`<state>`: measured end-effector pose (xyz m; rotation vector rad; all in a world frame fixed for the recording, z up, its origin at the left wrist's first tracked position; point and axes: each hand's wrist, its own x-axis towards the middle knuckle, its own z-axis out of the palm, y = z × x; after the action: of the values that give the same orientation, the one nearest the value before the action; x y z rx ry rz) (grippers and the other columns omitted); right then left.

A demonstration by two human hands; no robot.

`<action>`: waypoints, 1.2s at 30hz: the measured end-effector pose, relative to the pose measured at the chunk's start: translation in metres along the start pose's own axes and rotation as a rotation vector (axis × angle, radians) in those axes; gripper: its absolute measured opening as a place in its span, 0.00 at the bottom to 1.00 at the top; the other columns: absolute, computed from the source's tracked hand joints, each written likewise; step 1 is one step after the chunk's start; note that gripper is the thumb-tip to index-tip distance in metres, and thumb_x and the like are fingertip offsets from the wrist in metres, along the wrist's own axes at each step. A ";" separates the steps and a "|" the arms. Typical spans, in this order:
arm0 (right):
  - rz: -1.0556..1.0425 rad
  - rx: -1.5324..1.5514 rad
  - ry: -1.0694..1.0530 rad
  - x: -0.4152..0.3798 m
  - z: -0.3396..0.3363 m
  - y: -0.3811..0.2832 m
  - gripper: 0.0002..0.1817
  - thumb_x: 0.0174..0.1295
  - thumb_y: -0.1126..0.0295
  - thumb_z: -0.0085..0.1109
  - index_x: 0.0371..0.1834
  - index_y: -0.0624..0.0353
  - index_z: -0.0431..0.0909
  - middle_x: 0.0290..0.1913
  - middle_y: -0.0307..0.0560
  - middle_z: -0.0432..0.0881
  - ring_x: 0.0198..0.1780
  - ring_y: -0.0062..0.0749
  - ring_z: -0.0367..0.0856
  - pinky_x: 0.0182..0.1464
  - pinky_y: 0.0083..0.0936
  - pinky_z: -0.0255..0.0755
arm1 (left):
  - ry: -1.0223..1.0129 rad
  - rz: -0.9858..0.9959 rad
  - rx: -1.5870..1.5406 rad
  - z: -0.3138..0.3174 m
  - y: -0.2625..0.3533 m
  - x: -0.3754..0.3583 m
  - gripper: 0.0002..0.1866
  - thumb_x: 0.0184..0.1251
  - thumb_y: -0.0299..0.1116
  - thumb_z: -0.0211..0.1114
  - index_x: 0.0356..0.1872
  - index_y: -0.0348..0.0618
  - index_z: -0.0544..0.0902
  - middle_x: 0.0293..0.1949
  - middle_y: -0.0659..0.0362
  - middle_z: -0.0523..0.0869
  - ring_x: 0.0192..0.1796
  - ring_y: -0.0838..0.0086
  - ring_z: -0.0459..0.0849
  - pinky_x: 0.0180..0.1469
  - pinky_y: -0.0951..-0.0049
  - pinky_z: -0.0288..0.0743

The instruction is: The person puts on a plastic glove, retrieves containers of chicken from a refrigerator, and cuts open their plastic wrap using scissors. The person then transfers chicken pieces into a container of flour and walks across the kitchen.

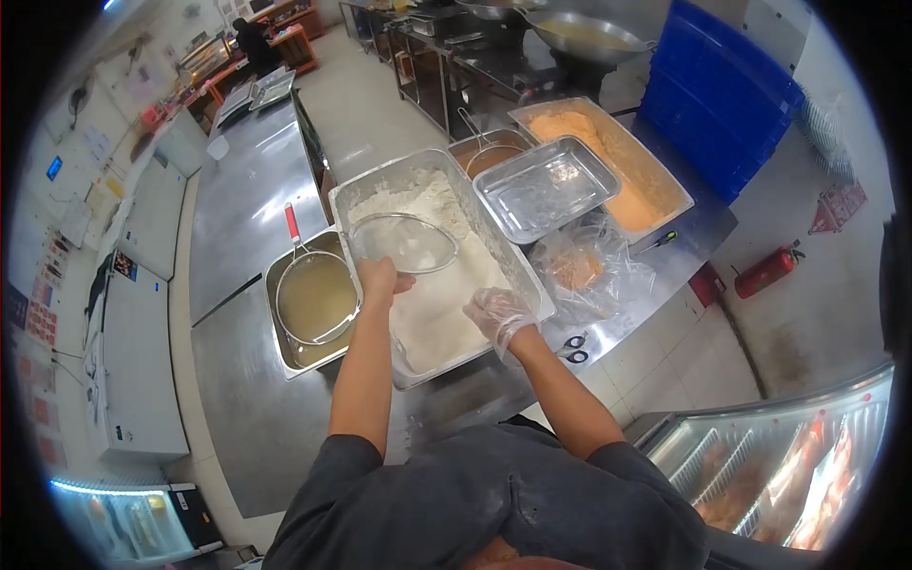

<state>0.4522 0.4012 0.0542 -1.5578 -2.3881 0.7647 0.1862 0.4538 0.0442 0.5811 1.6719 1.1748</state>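
A deep metal tray of white flour stands on the steel table. Bare and closed round the near edge of a round sieve, my left hand holds it over the flour, with a little white matter in its mesh. My right hand, in a clear plastic glove, is over the right part of the flour with its fingers curled; whether anything is in them is hidden. Left of the flour tray, a red-handled strainer rests in a pan of yellowish liquid.
Behind on the right are an empty metal tray, a tray of orange powder and a plastic bag. Scissors lie near the front edge. Blue crates stand beyond; a person is far back.
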 end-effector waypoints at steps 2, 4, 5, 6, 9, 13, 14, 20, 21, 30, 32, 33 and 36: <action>-0.026 0.013 0.036 0.005 0.008 0.009 0.22 0.72 0.51 0.53 0.46 0.60 0.84 0.47 0.60 0.87 0.52 0.55 0.86 0.57 0.46 0.76 | 0.051 0.160 0.042 -0.001 0.007 -0.005 0.30 0.71 0.24 0.50 0.71 0.18 0.57 0.37 0.33 0.88 0.31 0.49 0.92 0.20 0.65 0.87; -0.037 -0.047 -0.001 0.002 0.004 0.005 0.23 0.72 0.50 0.51 0.46 0.59 0.84 0.47 0.60 0.87 0.52 0.56 0.85 0.58 0.46 0.76 | 0.100 0.315 0.083 0.000 0.033 -0.033 0.32 0.68 0.21 0.48 0.73 0.20 0.56 0.35 0.35 0.88 0.31 0.49 0.92 0.20 0.65 0.88; -0.036 -0.039 -0.003 -0.002 -0.002 0.000 0.23 0.72 0.50 0.51 0.46 0.59 0.84 0.47 0.60 0.87 0.52 0.56 0.85 0.58 0.46 0.76 | 0.117 0.404 0.289 -0.001 0.048 -0.052 0.35 0.68 0.22 0.49 0.76 0.25 0.54 0.34 0.34 0.88 0.32 0.48 0.91 0.23 0.60 0.87; 0.015 0.005 -0.026 -0.005 -0.013 -0.007 0.23 0.72 0.50 0.51 0.47 0.59 0.84 0.48 0.61 0.87 0.52 0.56 0.85 0.58 0.46 0.76 | 0.134 0.490 0.496 -0.002 0.057 -0.063 0.37 0.67 0.22 0.51 0.79 0.30 0.53 0.33 0.33 0.87 0.33 0.47 0.91 0.25 0.56 0.87; 0.062 0.058 -0.060 -0.005 -0.015 -0.010 0.23 0.72 0.50 0.50 0.47 0.59 0.84 0.48 0.61 0.87 0.52 0.57 0.85 0.59 0.47 0.75 | 0.188 0.737 1.001 -0.017 0.059 -0.069 0.42 0.67 0.23 0.51 0.84 0.43 0.49 0.37 0.30 0.86 0.33 0.42 0.89 0.35 0.46 0.83; 0.078 0.056 -0.101 -0.006 -0.020 -0.012 0.23 0.72 0.50 0.50 0.47 0.59 0.84 0.49 0.60 0.87 0.54 0.57 0.85 0.60 0.47 0.75 | 0.173 0.653 1.140 -0.022 0.066 -0.084 0.43 0.68 0.24 0.51 0.85 0.52 0.49 0.36 0.32 0.86 0.33 0.38 0.86 0.42 0.41 0.78; 0.074 0.059 -0.090 -0.004 -0.020 -0.012 0.23 0.72 0.50 0.50 0.47 0.59 0.84 0.49 0.60 0.87 0.54 0.57 0.85 0.60 0.47 0.75 | 0.170 0.656 1.196 -0.023 0.065 -0.089 0.43 0.68 0.23 0.51 0.85 0.54 0.49 0.36 0.34 0.87 0.35 0.38 0.87 0.43 0.42 0.79; 0.041 0.037 -0.037 -0.003 -0.013 -0.006 0.23 0.74 0.48 0.50 0.46 0.57 0.84 0.49 0.57 0.87 0.54 0.55 0.85 0.60 0.47 0.75 | 0.201 0.655 1.216 -0.033 0.058 -0.083 0.41 0.70 0.25 0.50 0.85 0.56 0.51 0.35 0.37 0.87 0.38 0.39 0.88 0.43 0.43 0.80; 0.047 0.020 -0.043 -0.003 -0.014 -0.006 0.24 0.74 0.48 0.49 0.47 0.57 0.84 0.49 0.58 0.87 0.54 0.55 0.85 0.60 0.47 0.75 | 0.230 0.652 1.216 -0.030 0.060 -0.085 0.41 0.70 0.25 0.50 0.85 0.56 0.51 0.36 0.37 0.87 0.38 0.39 0.87 0.42 0.42 0.80; 0.043 0.180 0.025 -0.016 -0.017 -0.008 0.23 0.73 0.50 0.51 0.53 0.56 0.84 0.51 0.59 0.87 0.55 0.56 0.84 0.61 0.46 0.74 | -0.140 0.458 -0.175 0.035 0.086 -0.068 0.31 0.74 0.21 0.50 0.77 0.44 0.59 0.58 0.41 0.80 0.46 0.53 0.89 0.48 0.49 0.91; 0.029 0.251 0.103 -0.026 -0.015 -0.005 0.23 0.74 0.50 0.52 0.55 0.56 0.84 0.51 0.59 0.87 0.55 0.55 0.84 0.61 0.45 0.75 | -0.282 0.433 -0.299 0.076 0.088 -0.061 0.30 0.74 0.21 0.50 0.77 0.44 0.58 0.63 0.41 0.76 0.50 0.52 0.88 0.48 0.48 0.91; 0.004 0.449 0.187 -0.032 -0.014 -0.003 0.22 0.74 0.52 0.54 0.57 0.57 0.84 0.52 0.58 0.87 0.55 0.51 0.85 0.61 0.41 0.75 | -0.405 0.403 -0.429 0.095 0.087 -0.054 0.30 0.75 0.21 0.50 0.76 0.44 0.57 0.67 0.41 0.72 0.53 0.50 0.87 0.49 0.48 0.90; 0.042 0.739 0.402 -0.062 -0.032 0.013 0.21 0.74 0.56 0.59 0.60 0.59 0.83 0.54 0.55 0.88 0.56 0.43 0.86 0.62 0.35 0.76 | -0.566 0.311 -0.476 0.155 0.073 -0.029 0.32 0.76 0.22 0.52 0.77 0.45 0.53 0.69 0.41 0.70 0.59 0.49 0.83 0.52 0.46 0.90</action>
<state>0.5023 0.3598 0.0819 -1.2800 -1.5326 1.0589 0.3272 0.5278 0.1134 0.7918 0.8065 1.4064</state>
